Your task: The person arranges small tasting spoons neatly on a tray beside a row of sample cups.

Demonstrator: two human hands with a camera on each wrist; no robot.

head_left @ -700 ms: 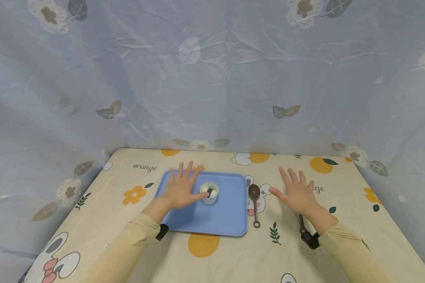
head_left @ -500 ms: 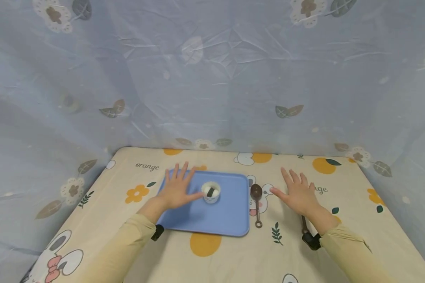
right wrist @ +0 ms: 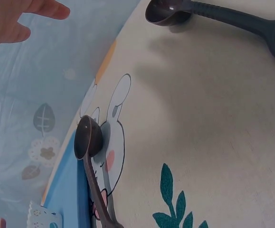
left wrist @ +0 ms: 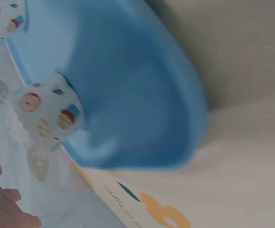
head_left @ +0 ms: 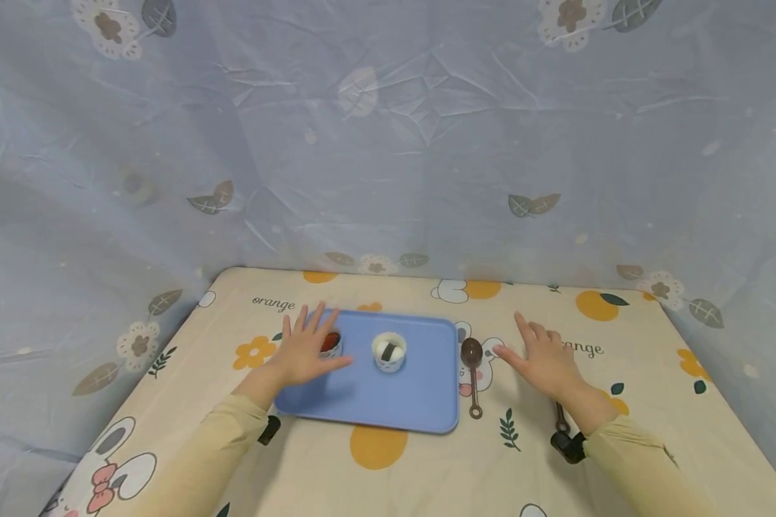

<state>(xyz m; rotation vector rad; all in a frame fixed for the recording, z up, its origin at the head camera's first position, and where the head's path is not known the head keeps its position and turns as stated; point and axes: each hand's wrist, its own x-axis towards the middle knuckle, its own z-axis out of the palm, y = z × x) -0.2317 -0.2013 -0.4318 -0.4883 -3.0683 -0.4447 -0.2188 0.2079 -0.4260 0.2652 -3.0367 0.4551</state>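
My left hand (head_left: pixel 300 354), fingers spread, hovers over the left end of the blue tray (head_left: pixel 388 406) and holds nothing. Partly behind it is a small patterned cup (head_left: pixel 330 345) with something red inside. Further right on the tray stands a white cup (head_left: pixel 389 357) containing white pieces and a dark strip. In the left wrist view, one printed cup (left wrist: pixel 52 111) stands near the tray wall (left wrist: pixel 194 95). My right hand (head_left: pixel 546 362) is held in the air, fingers extended, over a dark scoop (right wrist: pixel 222 14) that it mostly hides in the head view.
Beside the tray's right edge lies another brown scoop (head_left: pixel 472 353), its ringed handle towards me. A cream cloth (head_left: pixel 440 474) printed with oranges and rabbits covers the table. Grey-blue floral sheeting (head_left: pixel 375 179) hangs behind and at both sides.
My left hand has moved left over the tray, uncovering the cup with red contents. The right hand stays nearly in place. The whole head view has shifted slightly.
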